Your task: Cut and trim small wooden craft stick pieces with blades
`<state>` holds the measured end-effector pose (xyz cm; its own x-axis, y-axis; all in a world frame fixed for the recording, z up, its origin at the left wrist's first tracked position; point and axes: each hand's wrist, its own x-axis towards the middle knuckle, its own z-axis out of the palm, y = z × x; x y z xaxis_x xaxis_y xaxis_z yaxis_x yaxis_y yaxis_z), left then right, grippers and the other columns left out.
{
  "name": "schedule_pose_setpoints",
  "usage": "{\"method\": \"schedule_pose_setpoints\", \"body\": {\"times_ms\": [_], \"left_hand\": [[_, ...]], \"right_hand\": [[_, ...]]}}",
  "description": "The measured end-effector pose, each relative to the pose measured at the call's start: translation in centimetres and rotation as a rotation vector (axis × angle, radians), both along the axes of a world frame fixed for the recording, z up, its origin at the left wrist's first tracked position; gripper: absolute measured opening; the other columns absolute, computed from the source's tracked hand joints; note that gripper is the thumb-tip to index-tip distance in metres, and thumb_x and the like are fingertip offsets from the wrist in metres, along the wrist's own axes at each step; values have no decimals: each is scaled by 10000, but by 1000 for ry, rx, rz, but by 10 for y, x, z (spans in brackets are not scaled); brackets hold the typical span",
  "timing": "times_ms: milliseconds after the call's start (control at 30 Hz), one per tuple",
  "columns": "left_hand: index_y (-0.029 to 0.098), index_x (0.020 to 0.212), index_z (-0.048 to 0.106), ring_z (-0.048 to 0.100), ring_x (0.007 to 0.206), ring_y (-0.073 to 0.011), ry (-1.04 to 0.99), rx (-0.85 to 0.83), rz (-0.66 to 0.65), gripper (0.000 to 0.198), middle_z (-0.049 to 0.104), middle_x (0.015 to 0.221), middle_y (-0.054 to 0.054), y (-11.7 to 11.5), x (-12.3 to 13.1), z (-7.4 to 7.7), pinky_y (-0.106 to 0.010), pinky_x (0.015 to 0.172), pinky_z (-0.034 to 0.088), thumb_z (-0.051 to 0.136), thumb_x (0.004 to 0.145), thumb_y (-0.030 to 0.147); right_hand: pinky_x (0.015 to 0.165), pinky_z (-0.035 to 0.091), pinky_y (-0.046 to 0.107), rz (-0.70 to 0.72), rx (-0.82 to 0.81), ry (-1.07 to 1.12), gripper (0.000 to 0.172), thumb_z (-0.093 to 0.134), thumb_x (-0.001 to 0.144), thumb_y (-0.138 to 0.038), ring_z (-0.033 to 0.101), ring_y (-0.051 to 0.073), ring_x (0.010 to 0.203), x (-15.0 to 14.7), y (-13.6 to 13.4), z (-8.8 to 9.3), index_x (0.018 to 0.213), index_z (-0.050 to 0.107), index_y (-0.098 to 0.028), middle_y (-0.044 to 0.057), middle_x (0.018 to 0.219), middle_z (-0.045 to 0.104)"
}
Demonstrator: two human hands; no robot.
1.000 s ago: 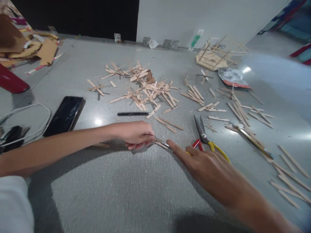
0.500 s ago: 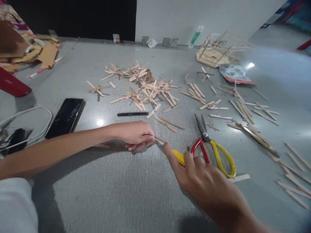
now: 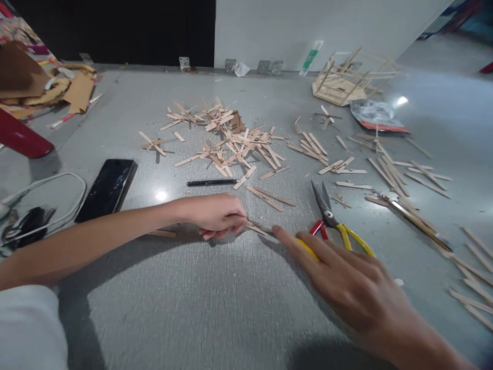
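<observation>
My left hand (image 3: 220, 215) rests low over the grey table, its fingers pinched on a thin wooden stick (image 3: 258, 229) that pokes out to the right. In my right hand (image 3: 356, 282) is a yellow-handled craft knife (image 3: 307, 248), the forefinger stretched along its top. The knife's blade reaches left along the stick, close to my left fingertips; whether it touches the wood I cannot tell. Scissors (image 3: 326, 213) with red and yellow handles lie just beyond my right hand, which partly hides them. Two loose sticks (image 3: 265, 198) and a black pen (image 3: 211, 182) lie beyond my left hand.
A heap of wooden sticks (image 3: 242, 141) spreads across the middle, with more at the right around a metallic tool (image 3: 416, 221). Behind stand a stick frame (image 3: 339, 87) and a plastic packet (image 3: 377, 117). At left are a phone (image 3: 108, 187), a cable (image 3: 82, 180) and cardboard (image 3: 79, 92).
My right hand has drawn the knife back to the right, away from my left fingers, and now covers more of the scissors' handles. My left hand keeps its pinch on the stick.
</observation>
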<state>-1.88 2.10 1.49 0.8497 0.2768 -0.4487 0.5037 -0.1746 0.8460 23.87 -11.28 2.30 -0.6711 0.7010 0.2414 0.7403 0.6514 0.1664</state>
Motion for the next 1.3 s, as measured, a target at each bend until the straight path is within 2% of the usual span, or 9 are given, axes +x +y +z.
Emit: {"method": "schedule_pose_setpoints", "body": {"times_ms": [67,133,267,367,567,733,967,1167,1300], "left_hand": [[178,723,496,524,333,-76,4,-14,7,283,556,501,40,0,0,-1,-141,324,371,422,992,225],[176,720,496,527,333,-76,-16,-2,-1,290,564,499,36,0,0,-2,-141,330,380,419,995,226],[176,719,492,530,334,-76,-51,21,-21,316,574,500,31,1,-1,-3,-143,340,397,414,1016,251],[175,729,502,555,352,-83,-47,12,-16,319,588,523,26,1,-1,-3,-146,339,403,409,1022,260],[179,725,491,533,336,-78,-29,7,-7,309,572,507,38,0,-1,-1,-139,331,396,411,1019,236],[177,727,492,531,339,-72,-7,12,-8,309,571,513,41,0,-1,0,-136,337,393,415,1018,245],[180,727,489,532,339,-79,-3,13,0,296,570,517,42,-1,1,1,-145,337,389,425,1009,246],[181,704,478,516,326,-80,-5,34,2,303,560,503,39,-2,2,2,-154,337,382,438,999,239],[179,709,483,526,342,-79,-30,58,-15,314,563,516,34,-2,1,2,-150,341,383,418,1009,243]], "right_hand": [[578,532,289,-22,46,31,766,352,958,1,722,202,723,1,-4,4,1645,84,-207,107,1034,766],[557,522,267,-42,5,83,764,385,961,-10,709,172,662,4,-5,0,1641,125,-239,85,1019,776],[487,479,250,-81,-98,98,633,406,922,13,669,144,540,5,1,-19,1503,460,-231,8,832,762],[494,487,257,-97,-101,85,571,409,901,29,683,147,558,5,3,-24,1404,560,-195,19,868,766],[566,528,240,-72,-157,88,648,441,900,1,686,131,600,8,2,-23,1503,468,-234,54,986,778],[593,531,229,-80,-169,110,660,455,916,-42,687,130,626,9,3,-27,1539,420,-257,53,969,776],[541,477,215,-85,-153,60,602,423,885,24,688,122,642,5,4,-20,1429,517,-216,38,970,772],[444,360,248,-90,-72,-154,691,482,784,37,592,124,445,1,4,-18,1440,487,-179,-26,726,668],[460,366,264,-70,-59,-242,683,517,727,48,631,156,464,-5,8,-9,1383,531,-142,-16,703,664]]}}
